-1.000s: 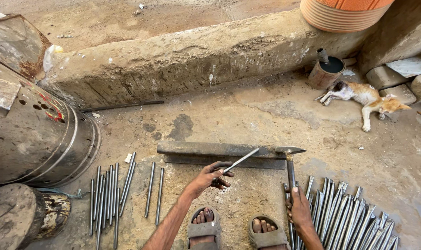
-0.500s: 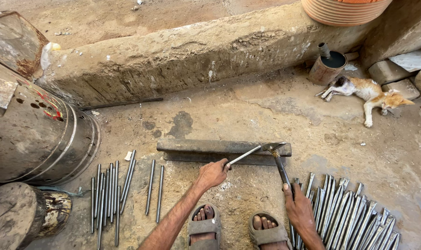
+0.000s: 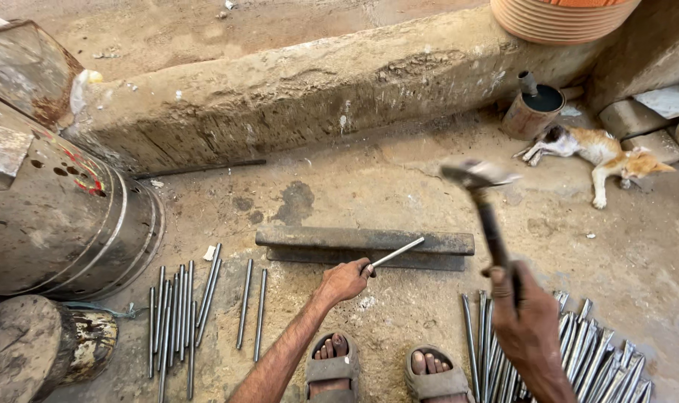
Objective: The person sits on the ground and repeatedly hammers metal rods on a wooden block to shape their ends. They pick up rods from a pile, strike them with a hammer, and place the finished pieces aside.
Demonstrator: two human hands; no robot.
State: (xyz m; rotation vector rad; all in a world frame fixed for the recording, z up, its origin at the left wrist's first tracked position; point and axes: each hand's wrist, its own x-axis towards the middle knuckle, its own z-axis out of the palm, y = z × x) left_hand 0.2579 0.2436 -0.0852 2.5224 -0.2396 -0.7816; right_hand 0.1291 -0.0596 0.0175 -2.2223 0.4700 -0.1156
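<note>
The steel rod (image 3: 397,253) lies with its far end on the iron rail block (image 3: 365,247), its near end pinched in the left hand (image 3: 345,280), fingers closed tight round it. Right of that grip and higher, the right hand (image 3: 524,321) is clenched round the handle of a hammer (image 3: 483,201), whose blurred head stands above and beyond the rod tip. Directly below the right hand lies a heap of pointed rods (image 3: 571,366); left of the left hand lie straight rods (image 3: 183,306) in rows. Near the rod grip, two sandalled feet (image 3: 384,369) rest on the ground. Far right, a cat (image 3: 597,153) lies beside a tin can (image 3: 532,113).
</note>
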